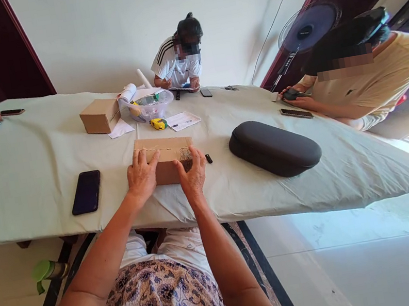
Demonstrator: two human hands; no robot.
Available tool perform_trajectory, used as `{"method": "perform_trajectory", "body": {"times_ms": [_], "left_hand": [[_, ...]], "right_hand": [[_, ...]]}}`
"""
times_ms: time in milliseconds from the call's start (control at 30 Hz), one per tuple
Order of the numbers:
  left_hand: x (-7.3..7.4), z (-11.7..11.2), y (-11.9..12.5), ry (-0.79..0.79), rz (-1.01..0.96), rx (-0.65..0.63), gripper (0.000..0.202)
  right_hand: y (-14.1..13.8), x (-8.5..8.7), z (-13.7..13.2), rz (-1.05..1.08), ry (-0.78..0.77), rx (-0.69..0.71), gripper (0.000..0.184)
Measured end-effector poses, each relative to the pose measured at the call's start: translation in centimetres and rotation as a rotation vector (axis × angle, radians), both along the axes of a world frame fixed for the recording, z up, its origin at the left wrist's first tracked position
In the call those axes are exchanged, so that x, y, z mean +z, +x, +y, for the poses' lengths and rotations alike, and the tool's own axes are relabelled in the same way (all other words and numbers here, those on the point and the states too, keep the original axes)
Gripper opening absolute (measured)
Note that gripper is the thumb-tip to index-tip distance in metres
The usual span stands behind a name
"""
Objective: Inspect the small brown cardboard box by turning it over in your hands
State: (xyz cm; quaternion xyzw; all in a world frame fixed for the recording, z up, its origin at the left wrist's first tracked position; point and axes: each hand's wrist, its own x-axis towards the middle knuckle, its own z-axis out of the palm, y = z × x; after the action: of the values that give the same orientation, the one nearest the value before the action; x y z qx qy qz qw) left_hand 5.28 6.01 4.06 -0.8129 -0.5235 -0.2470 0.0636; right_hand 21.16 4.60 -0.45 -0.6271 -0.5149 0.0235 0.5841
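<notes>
A flat brown cardboard box (166, 149) lies on the table (15, 174) right in front of me, with clear tape along its top. My left hand (141, 176) rests on the box's near left side, its fingers laid flat over the top edge. On the near right corner sits my right hand (192, 173), fingers curled down against the box where a crumpled bit of clear tape shows. Both hands touch the box.
A black phone (86, 191) lies left of my hands; a small black item (208, 158) and a dark oval case (274, 146) to the right. Behind are a second box (100, 115), a clear bowl (152, 107), a yellow tape measure (158, 124) and papers. Other people sit around the table.
</notes>
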Motion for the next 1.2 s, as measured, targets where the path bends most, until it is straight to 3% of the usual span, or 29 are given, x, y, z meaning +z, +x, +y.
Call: {"method": "perform_trajectory", "body": {"times_ms": [100,267,467,633,833,967,1067,1200], "left_hand": [[0.1,0.4,-2.0,0.003,-0.019,-0.052,0.051],[-0.9,2.1,-4.5,0.047,-0.159,-0.172,0.036],[-2.8,2.3,-4.1,0.172,-0.279,-0.164,0.036],[-3.0,1.9,-3.7,0.216,-0.293,-0.146,0.037],[-3.0,2.0,-3.8,0.192,-0.316,-0.144,0.037],[-3.5,2.0,-4.7,0.256,-0.39,-0.117,0.038],[-3.7,2.0,-6.3,0.281,-0.486,-0.08,0.041],[-4.1,1.6,-7.6,0.207,-0.667,-0.048,0.043]], "right_hand": [[0.8,-0.4,-0.2,-0.042,0.029,0.074,0.038],[1.5,-0.8,-0.1,-0.057,0.067,0.12,0.036],[1.4,-1.1,0.1,0.002,0.107,0.167,0.033],[1.4,-1.2,0.0,0.011,0.081,0.17,0.033],[1.6,-4.3,0.0,0.272,0.029,0.254,0.055],[2.0,-6.3,-0.4,0.378,-0.133,0.243,0.059],[2.0,-6.3,-0.8,0.318,-0.194,0.262,0.051],[0.7,-5.0,-1.4,0.258,-0.135,0.364,0.04]]}}
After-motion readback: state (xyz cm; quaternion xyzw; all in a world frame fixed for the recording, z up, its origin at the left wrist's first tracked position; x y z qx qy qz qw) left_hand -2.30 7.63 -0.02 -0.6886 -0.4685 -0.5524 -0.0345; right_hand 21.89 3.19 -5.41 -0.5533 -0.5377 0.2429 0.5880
